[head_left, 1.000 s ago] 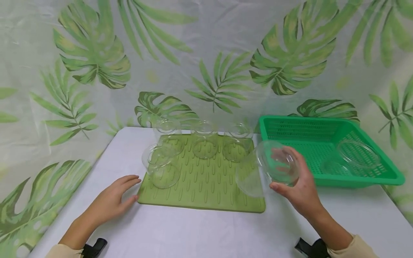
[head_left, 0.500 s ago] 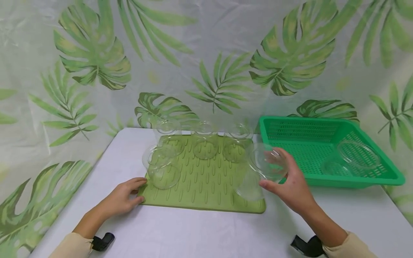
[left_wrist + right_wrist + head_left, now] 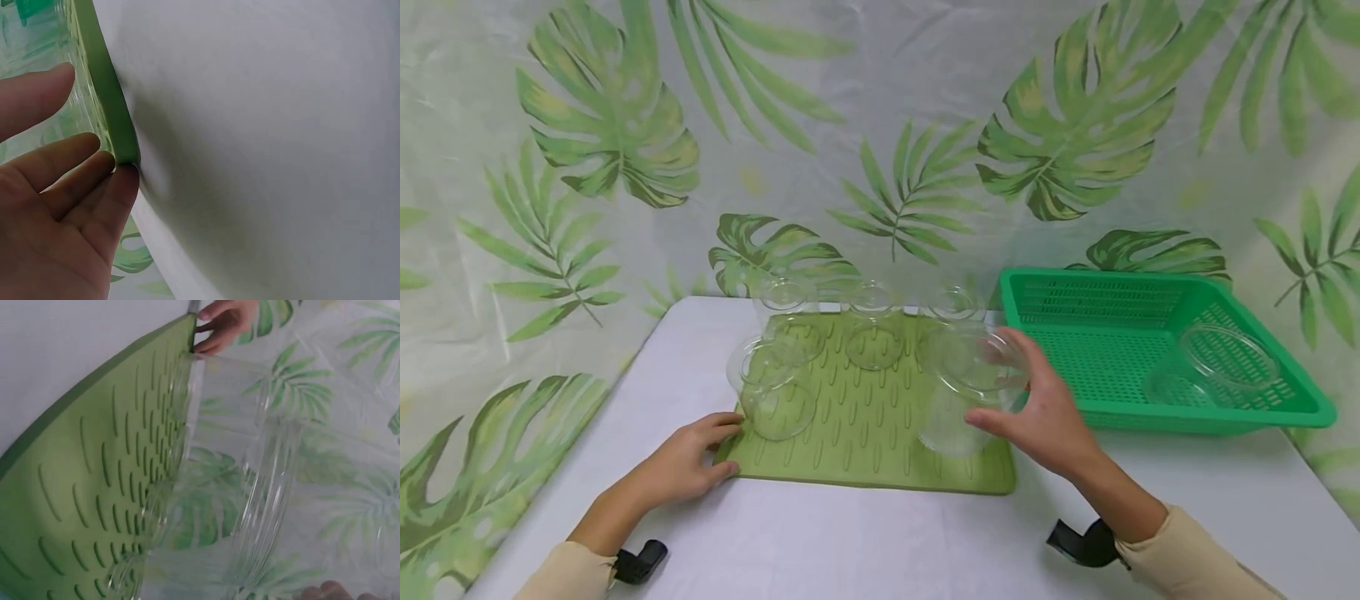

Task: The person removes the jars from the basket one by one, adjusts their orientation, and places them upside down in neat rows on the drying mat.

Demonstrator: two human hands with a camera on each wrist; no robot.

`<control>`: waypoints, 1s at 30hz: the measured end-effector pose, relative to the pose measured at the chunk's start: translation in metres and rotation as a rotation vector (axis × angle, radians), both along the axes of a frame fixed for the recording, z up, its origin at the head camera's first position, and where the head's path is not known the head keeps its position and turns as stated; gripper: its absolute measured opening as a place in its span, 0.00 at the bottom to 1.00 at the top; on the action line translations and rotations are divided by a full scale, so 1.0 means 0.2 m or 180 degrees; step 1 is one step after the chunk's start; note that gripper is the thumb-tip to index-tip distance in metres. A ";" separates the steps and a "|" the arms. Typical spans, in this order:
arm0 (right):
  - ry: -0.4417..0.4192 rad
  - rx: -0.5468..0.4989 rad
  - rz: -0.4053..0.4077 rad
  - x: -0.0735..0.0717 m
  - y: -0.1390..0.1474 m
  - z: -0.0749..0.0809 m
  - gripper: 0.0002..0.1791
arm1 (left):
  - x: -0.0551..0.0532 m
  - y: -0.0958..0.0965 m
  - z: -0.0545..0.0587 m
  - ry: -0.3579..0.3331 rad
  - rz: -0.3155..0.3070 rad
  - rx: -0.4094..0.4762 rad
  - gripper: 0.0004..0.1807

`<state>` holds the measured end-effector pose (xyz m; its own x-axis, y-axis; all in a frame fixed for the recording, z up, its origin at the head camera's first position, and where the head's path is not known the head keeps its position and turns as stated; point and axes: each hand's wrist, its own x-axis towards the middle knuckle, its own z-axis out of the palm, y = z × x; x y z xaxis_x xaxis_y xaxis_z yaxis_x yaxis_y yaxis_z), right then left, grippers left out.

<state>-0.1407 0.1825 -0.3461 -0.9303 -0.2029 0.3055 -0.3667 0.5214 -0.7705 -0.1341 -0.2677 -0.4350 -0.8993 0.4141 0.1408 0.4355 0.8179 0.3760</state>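
My right hand (image 3: 1048, 417) grips a clear plastic cup (image 3: 955, 429) near its upper ringed part, thumb on the near side and fingers on the far side. The cup stands over the right front part of a green ribbed mat (image 3: 865, 458). In the right wrist view, the ringed band of the held cup (image 3: 269, 487) shows close up. At the mat's left front corner, my left hand (image 3: 688, 462) touches the edge with its fingertips, thumb apart from the fingers in the left wrist view. Several more clear cups stand on the mat, including a front-left cup (image 3: 778, 412).
A green perforated basket (image 3: 1195, 422) sits at the right, with another clear cup (image 3: 1228, 358) inside. The white tablecloth (image 3: 850, 542) extends in front of the mat. Behind hangs a leaf-patterned cloth (image 3: 775, 183).
My right hand has carried the cup leftward from near the basket to over the mat's right front part. My left hand has moved slightly right onto the mat's corner.
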 end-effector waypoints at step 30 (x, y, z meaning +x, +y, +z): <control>-0.0091 0.0138 0.0574 -0.16 -0.25 0.11 0.60 | 0.02 0.02 0.02 -0.0281 0.0053 -0.0114 0.27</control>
<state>-0.1725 0.1315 -0.3236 -0.8859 -0.3794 0.2670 -0.4356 0.4821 -0.7602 -0.1306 -0.2629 -0.4308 -0.9143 0.4024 0.0459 0.3881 0.8384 0.3827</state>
